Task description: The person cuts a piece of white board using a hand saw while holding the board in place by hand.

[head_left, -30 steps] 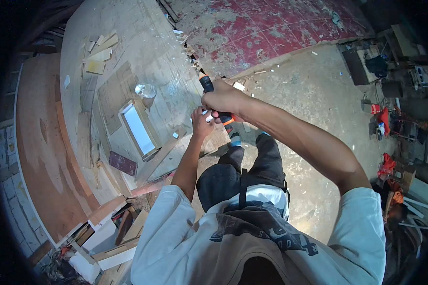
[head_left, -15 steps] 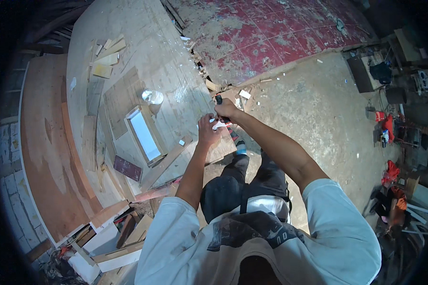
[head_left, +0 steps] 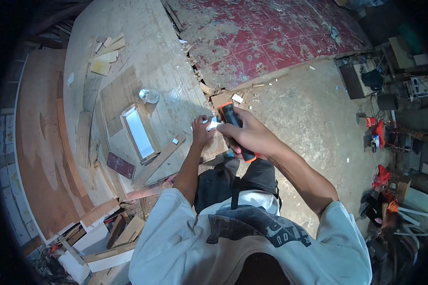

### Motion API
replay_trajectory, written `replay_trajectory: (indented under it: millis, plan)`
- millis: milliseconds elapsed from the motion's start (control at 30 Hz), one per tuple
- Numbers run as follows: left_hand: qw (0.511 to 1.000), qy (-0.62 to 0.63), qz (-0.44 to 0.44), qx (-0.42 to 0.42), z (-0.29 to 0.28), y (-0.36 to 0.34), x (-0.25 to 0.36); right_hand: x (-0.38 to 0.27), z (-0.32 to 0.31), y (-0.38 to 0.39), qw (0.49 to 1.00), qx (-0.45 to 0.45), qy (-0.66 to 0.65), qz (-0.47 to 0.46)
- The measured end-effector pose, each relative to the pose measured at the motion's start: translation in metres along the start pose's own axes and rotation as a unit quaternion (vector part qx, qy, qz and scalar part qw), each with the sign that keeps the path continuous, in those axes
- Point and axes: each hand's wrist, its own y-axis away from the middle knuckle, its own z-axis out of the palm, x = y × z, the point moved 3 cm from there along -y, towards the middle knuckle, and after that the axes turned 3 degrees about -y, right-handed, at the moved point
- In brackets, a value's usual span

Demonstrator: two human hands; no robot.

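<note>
My right hand point(head_left: 254, 135) is wrapped round a black tool handle with orange ends point(head_left: 230, 115), held up off the bench at its near right corner. The rest of this tool does not show clearly. Beside it, my left hand point(head_left: 202, 135) grips a small white piece point(head_left: 213, 125) with bent fingers over the edge of the wooden workbench point(head_left: 176, 61). Left of my hands, a shallow wooden box with a white inside point(head_left: 140, 132) lies near a clear jar-like container point(head_left: 149, 96).
Wood offcuts point(head_left: 110, 50) lie at the bench's far left. A loose plank point(head_left: 159, 159) and a dark red block point(head_left: 121, 165) rest nearer me. A brown board point(head_left: 45, 137) stands left. Scraps line the bench's right edge; tools and clutter fill the far right side.
My right hand has risen toward me and moved slightly right, turning the black-and-orange handle into fuller view. My left hand stays at the bench corner with the white piece.
</note>
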Motion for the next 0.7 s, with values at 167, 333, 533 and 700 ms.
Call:
replay_trajectory:
  millis: [167, 333, 533, 700]
  plan:
    - [0.999, -0.042, 0.017, -0.022, -0.001, 0.002, -0.001, 0.092, -0.042, -0.068, 0.998, 0.033, 0.06, 0.016]
    - [0.999, -0.04, 0.009, -0.027, 0.002, 0.001, -0.006, 0.153, -0.063, -0.183, 0.997, 0.059, 0.046, -0.01]
    - [0.998, -0.028, 0.05, 0.007, 0.005, -0.003, -0.004, 0.159, -0.081, -0.243, 0.987, 0.089, 0.073, 0.109]
    - [0.999, -0.003, 0.044, -0.022, -0.001, 0.008, -0.012, 0.172, -0.06, -0.216, 0.993, 0.096, 0.046, 0.052]
